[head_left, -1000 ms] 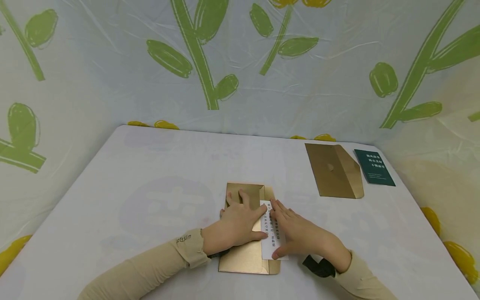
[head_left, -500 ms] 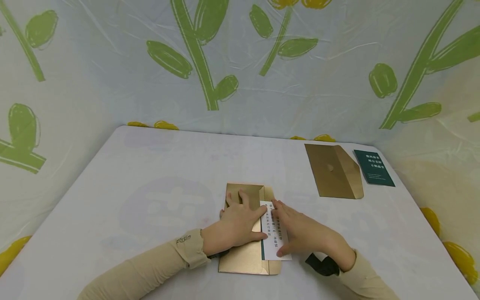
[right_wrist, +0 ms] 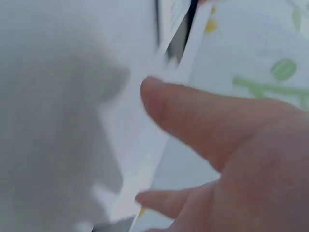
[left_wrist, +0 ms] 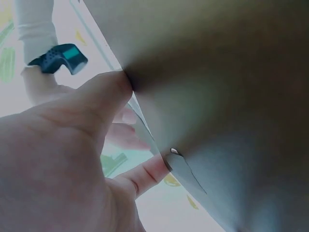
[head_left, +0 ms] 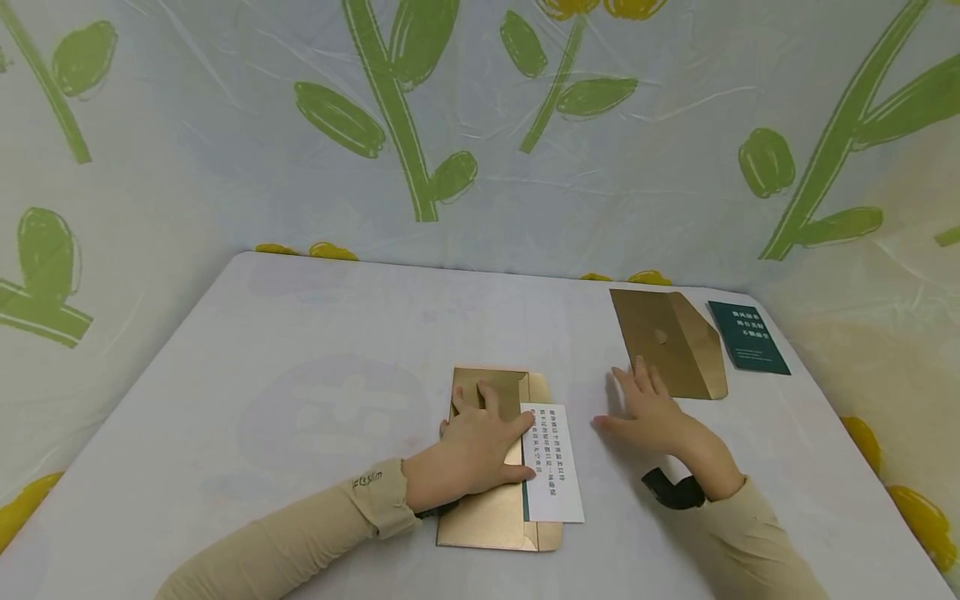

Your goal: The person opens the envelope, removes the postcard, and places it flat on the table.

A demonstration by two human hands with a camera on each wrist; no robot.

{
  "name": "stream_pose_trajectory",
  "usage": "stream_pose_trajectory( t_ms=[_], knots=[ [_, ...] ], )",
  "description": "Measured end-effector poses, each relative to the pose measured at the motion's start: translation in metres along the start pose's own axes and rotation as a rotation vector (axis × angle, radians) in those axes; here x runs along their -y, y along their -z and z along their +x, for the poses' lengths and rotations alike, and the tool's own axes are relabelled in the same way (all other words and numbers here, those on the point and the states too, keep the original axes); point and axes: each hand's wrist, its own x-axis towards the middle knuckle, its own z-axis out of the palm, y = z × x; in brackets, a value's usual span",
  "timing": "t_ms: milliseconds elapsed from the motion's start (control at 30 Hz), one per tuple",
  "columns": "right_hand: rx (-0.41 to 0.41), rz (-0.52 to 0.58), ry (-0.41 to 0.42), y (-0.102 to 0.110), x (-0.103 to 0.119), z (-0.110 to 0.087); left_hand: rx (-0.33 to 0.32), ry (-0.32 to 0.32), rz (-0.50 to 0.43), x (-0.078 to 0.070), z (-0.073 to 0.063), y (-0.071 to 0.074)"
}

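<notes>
We keep our left hand point(head_left: 483, 446) spread on the near envelope point(head_left: 480, 521); the white card point(head_left: 558, 475) lies just right of it, across that envelope's right side and slightly farther right than a second ago. Our right hand point(head_left: 660, 421) has left the card, fingers extended and holding nothing, near the far envelope point(head_left: 660, 329) ahead; we can't tell if they touch.

Off the white card point(head_left: 564, 500) the right hand point(head_left: 663, 423) was swept, away to the right, its fingers point(head_left: 642, 379) brought to the near edge of the farther gold envelope point(head_left: 652, 337); more print point(head_left: 551, 446) was bared, a dark green strip point(head_left: 526, 500) uncovered.
</notes>
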Motion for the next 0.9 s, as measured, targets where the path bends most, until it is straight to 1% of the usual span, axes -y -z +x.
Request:
stream_pose_trajectory(
  t_ms=[33, 100, 200, 300, 533, 900],
  knots=[
    [0.007, -0.002, -0.036, 0.001, -0.005, 0.001, -0.001, 0.000, -0.001, 0.000, 0.000, 0.000],
    [0.034, 0.004, -0.082, 0.003, -0.014, 0.003, -0.001, 0.000, -0.006, 0.000, 0.000, -0.001],
    [0.076, 0.012, -0.102, 0.004, -0.022, 0.005, -0.003, 0.002, -0.012, 0.000, -0.001, -0.001],
    [0.087, 0.004, -0.102, 0.004, -0.024, 0.007, -0.002, 0.008, -0.007, -0.001, 0.000, -0.001],
    [0.063, -0.016, -0.101, 0.003, -0.023, 0.008, 0.004, 0.007, 0.032, 0.000, 0.000, -0.001],
    [0.055, -0.018, -0.121, 0.003, -0.025, 0.010, -0.001, 0.009, 0.012, 0.000, 0.000, -0.001]
  ],
)
